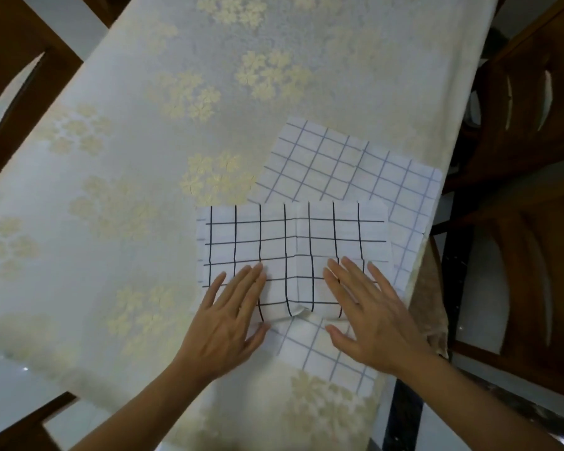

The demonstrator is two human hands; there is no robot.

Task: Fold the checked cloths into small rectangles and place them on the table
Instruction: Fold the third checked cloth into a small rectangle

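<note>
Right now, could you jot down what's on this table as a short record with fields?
Surface: cream floral tablecloth
Top cloth: black-checked cloth, rectangle, centre crease, near edge puckered
Beneath: blue-checked cloth, spread out, partly covered
Left hand: fingers straight, pressing black-checked cloth
Right hand: fingers straight, pressing black-checked cloth
Around: wooden chairs

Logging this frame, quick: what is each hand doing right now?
Left hand: open, fingers flat on the black-checked cloth.
Right hand: open, fingers flat on the same cloth, gripping nothing.
</note>
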